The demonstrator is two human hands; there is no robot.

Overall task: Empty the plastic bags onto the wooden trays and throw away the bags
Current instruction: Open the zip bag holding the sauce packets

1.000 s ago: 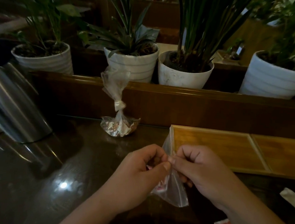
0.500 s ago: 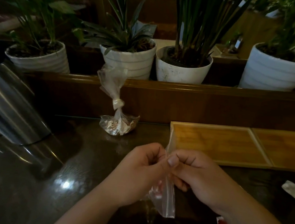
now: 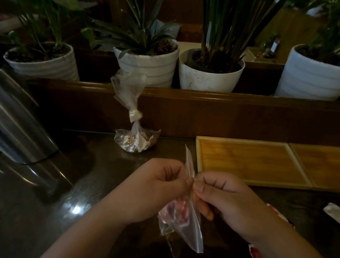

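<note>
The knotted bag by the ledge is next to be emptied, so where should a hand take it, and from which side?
Probably pinch the twisted neck just below the knot, coming from above and the near side. The knotted bag stands upright with its contents settled at the bottom, the ledge blocks the far side, and the neck is its narrowest, firmest part.

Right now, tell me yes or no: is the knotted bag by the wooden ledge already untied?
No, the knotted bag sits on the table with its knot tied, untouched by either hand.

Bag (image 3: 185, 230) top now between thumbs
</note>
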